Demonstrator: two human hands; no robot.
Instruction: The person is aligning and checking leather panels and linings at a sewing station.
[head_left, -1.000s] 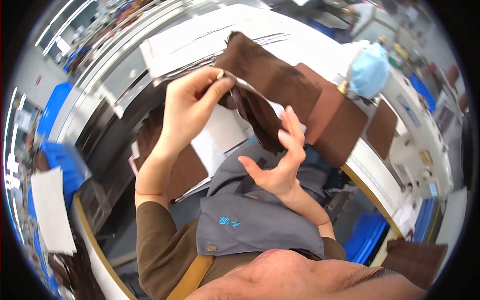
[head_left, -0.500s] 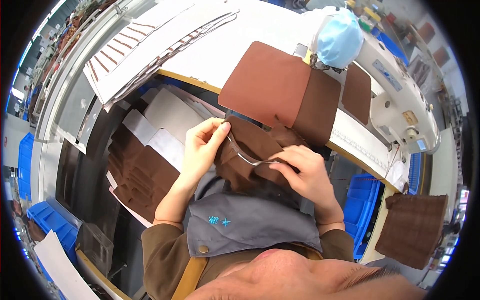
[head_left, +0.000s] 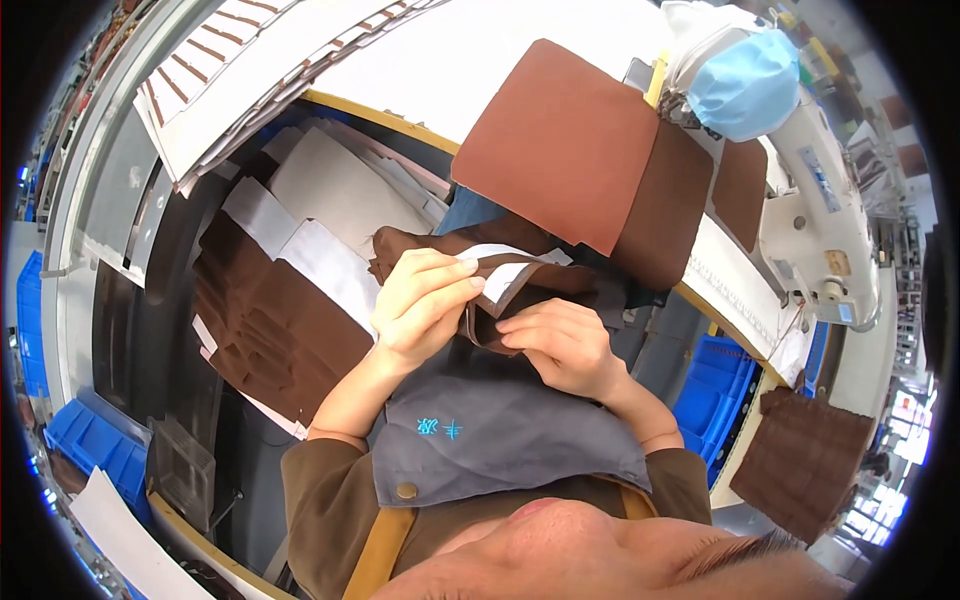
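In front of my lap I hold a dark brown fabric piece (head_left: 408,243) with a white strip (head_left: 503,284) along its edge. My left hand (head_left: 418,305) pinches the left side of that strip, fingers bent over it. Close by, my right hand (head_left: 563,343) grips a lower fold of the same fabric, its fingers closed. Part of the fabric is hidden behind both hands. Just beyond, a reddish-brown panel (head_left: 555,140) lies on the white table with a darker brown panel (head_left: 665,205) beside it, both overhanging the front edge.
A white sewing machine (head_left: 825,220) stands at the right, a light-blue mask (head_left: 745,85) over its head. Brown cut pieces (head_left: 270,335) and white sheets (head_left: 335,265) lie to my left. Blue bins (head_left: 715,395) stand low on both sides. More brown fabric (head_left: 805,460) hangs at the right.
The fabric has been turned and folded, and more of its white strip shows. My right hand has moved left, nearer my left hand, which has come slightly down.
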